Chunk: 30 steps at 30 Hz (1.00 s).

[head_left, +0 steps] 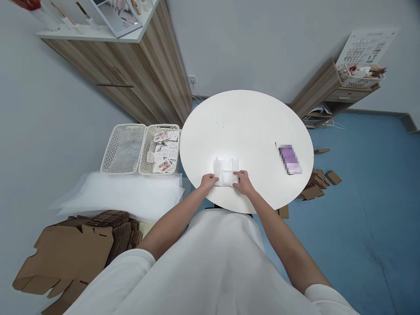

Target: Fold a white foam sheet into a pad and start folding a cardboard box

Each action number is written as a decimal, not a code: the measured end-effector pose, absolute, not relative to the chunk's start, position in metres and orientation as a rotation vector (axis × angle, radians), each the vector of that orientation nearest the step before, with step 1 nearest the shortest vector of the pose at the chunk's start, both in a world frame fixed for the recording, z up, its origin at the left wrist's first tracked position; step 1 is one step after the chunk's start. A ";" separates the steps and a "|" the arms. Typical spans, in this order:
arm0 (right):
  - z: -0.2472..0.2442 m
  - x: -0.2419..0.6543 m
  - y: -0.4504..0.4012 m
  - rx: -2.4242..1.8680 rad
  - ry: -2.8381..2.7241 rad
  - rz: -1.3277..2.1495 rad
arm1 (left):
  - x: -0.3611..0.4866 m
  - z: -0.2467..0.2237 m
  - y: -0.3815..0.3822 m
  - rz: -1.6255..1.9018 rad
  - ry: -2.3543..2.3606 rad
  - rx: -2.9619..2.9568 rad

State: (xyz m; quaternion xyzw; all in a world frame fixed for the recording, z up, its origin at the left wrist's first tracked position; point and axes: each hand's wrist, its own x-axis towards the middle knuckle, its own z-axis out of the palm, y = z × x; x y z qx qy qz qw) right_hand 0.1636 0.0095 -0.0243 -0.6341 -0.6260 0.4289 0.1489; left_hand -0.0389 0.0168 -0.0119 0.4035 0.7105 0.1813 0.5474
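Observation:
On the white round table (pixel 246 118), near its front edge, lies a small packet of white foam sheet (pixel 227 177), partly folded over itself. What is inside it, if anything, is hidden. My left hand (pixel 209 181) grips the packet's left edge between thumb and fingers. At the opposite side, my right hand (pixel 243 182) pinches the right edge, its thumb and index finger on the folded part. The far flap of the sheet lies flat beyond both hands.
Right on the table is a blurred purple item (pixel 290 159). Left stand a basket of printed cards (pixel 142 162), a basket of clear bags (pixel 108 151), stacked white sheets (pixel 121 192) and flattened cardboard boxes (pixel 72 249). Small cardboard boxes (pixel 313 186) lie on the floor at right.

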 end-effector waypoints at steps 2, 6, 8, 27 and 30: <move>-0.025 0.163 0.010 -1.833 -1.785 1.223 | -0.032 -0.008 0.019 0.416 1.689 1.086; -0.025 0.158 0.012 -1.827 -1.820 1.215 | -0.008 -0.007 0.022 0.368 1.609 1.360; -0.025 0.156 0.012 -1.817 -1.827 1.212 | 0.002 -0.008 0.020 0.349 1.588 1.425; -0.027 0.145 0.009 -1.844 -1.805 0.991 | -0.012 -0.009 0.005 0.289 1.421 2.118; -0.023 0.151 0.005 -1.709 -2.049 0.892 | -0.012 -0.013 0.008 0.207 1.422 2.199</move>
